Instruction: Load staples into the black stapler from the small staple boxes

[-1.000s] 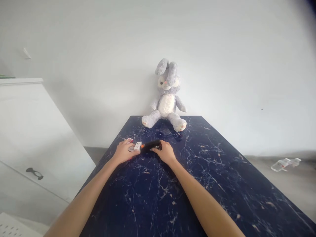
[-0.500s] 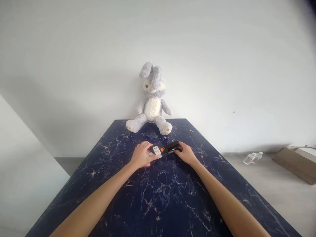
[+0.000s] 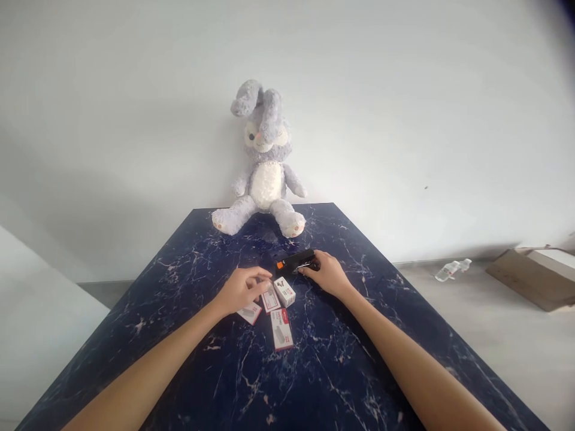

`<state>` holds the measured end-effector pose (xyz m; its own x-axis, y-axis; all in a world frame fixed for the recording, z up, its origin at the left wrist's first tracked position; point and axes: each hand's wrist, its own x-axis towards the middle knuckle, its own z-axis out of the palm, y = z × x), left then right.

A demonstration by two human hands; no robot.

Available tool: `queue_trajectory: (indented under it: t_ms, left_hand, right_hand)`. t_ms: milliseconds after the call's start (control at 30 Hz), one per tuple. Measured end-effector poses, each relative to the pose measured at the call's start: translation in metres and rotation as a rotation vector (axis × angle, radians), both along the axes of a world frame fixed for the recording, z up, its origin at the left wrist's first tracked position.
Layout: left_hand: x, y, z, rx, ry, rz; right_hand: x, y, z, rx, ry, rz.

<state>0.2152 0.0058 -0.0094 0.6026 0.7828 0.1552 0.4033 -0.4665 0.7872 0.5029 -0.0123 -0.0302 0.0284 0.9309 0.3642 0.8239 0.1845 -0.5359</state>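
My right hand [image 3: 330, 274] is closed round the near end of a black stapler [image 3: 294, 261] with an orange tip. The stapler lies low over the dark table, pointing left. My left hand [image 3: 245, 289] hovers at the small boxes, thumb and fingers a little apart, with nothing visible between them. Just right of its fingertips stands a small white box [image 3: 284, 291]. A flat white-and-red staple box [image 3: 271, 299] sits under the fingertips, partly covered. Another flat box [image 3: 250, 312] lies below the hand, and a third staple box [image 3: 281, 330] lies closer to me.
At the table's far edge a grey plush rabbit [image 3: 266, 173] sits against the white wall [image 3: 381, 120]. The blue marbled table [image 3: 215, 383] narrows away from me. On the floor to the right are a clear plastic bottle [image 3: 451, 269] and a cardboard box [image 3: 521, 281].
My left hand has let go of the small boxes and moved down and left, uncovering several of them. The stapler has shifted slightly left in my right hand. The whole view has shifted.
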Motion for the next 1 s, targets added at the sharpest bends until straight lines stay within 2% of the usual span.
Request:
queue_trajectory:
  t_ms: [100, 233, 400, 467, 633, 700, 800, 867, 1000]
  left_hand:
    - [-0.002, 0.004, -0.003, -0.053, -0.129, 0.149]
    - [-0.003, 0.011, -0.007, 0.110, -0.150, 0.322]
    - [-0.004, 0.011, -0.011, 0.206, -0.004, 0.295]
    - [-0.005, 0.011, -0.013, 0.204, -0.002, 0.288]
    - [-0.008, 0.016, -0.017, 0.167, -0.073, 0.311]
    - [-0.008, 0.017, -0.017, 0.153, -0.089, 0.312]
    - [-0.008, 0.019, -0.017, 0.137, -0.104, 0.297]
    - [-0.008, 0.019, -0.017, 0.136, -0.109, 0.297]
    - [-0.009, 0.018, -0.015, 0.145, -0.101, 0.302]
  right_hand:
    - [-0.013, -0.004, 0.001, -0.012, -0.019, -0.028]
    - [-0.034, -0.009, -0.005, -0.009, 0.051, -0.040]
    - [-0.043, -0.009, -0.009, -0.090, 0.419, 0.268]
    - [-0.043, -0.011, -0.005, -0.103, 0.449, 0.300]
    - [-0.054, -0.034, 0.009, 0.133, 0.230, 0.114]
    - [-0.063, -0.047, 0.014, 0.194, 0.165, 0.120]
    - [-0.076, -0.063, 0.016, 0.171, 0.133, 0.209]
    - [-0.080, -0.067, 0.012, 0.143, 0.140, 0.201]
    - [-0.070, -0.060, 0.002, 0.096, 0.190, -0.024]
